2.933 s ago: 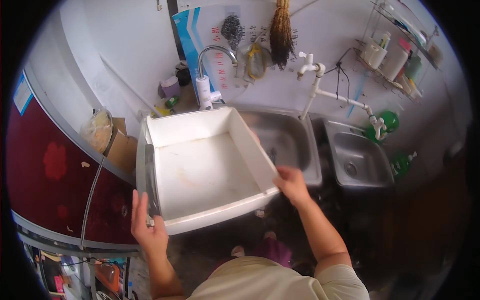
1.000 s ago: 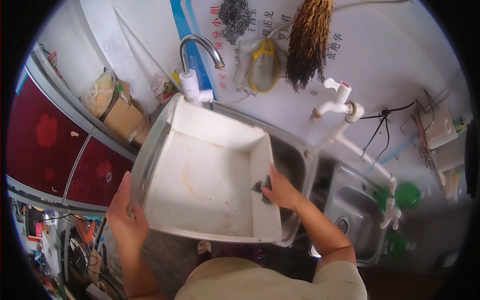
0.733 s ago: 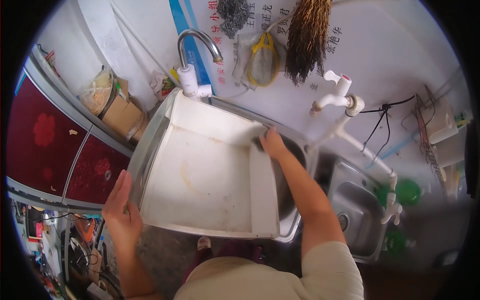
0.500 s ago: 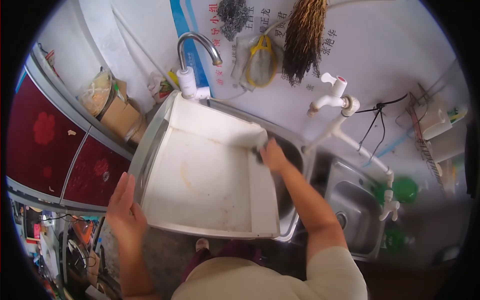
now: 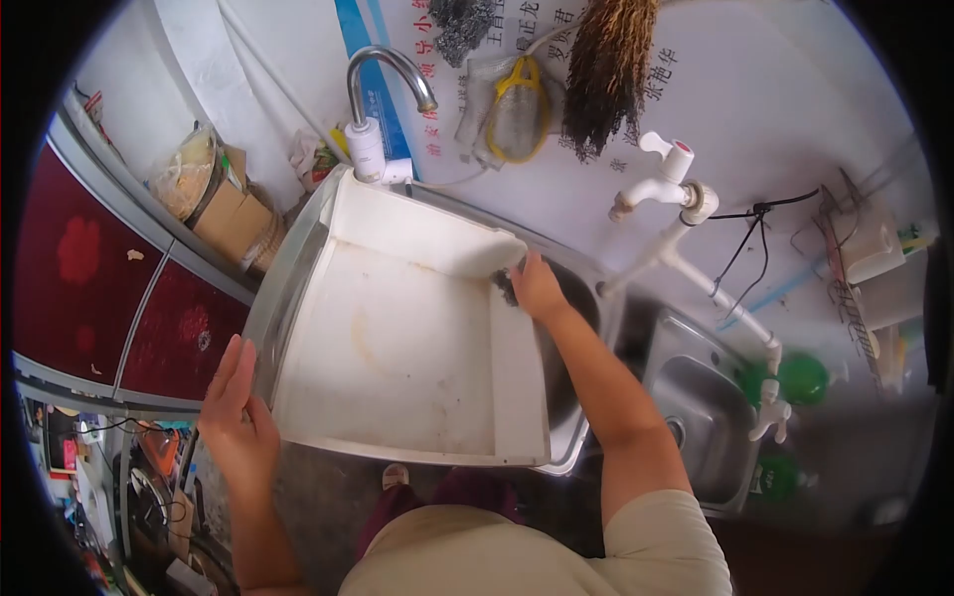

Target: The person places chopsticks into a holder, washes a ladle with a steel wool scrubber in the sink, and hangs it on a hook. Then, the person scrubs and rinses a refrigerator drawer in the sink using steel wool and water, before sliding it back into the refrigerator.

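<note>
A white drawer-like bin (image 5: 397,348) rests tilted over the large steel sink (image 5: 574,397), its inside facing up and marked with faint brown stains. My right hand (image 5: 538,285) is closed on a dark metal scrubber (image 5: 505,287), which touches the inner face of the bin's right wall near the far corner. My left hand (image 5: 238,412) is held against the bin's left outer side, fingers stretched and thumb apart, with nothing grasped in it.
Behind the bin stands a curved chrome faucet (image 5: 390,62). A white pipe tap (image 5: 661,184) juts out over the sinks. The small sink (image 5: 701,417) lies at the right, near green bottles (image 5: 801,377). A red-panelled cabinet (image 5: 79,268) and cardboard box (image 5: 234,221) are at the left.
The bin has come to lie over the sink, and my right hand has left its rim and taken the scrubber. That hand has since moved along the right wall toward the far corner.
</note>
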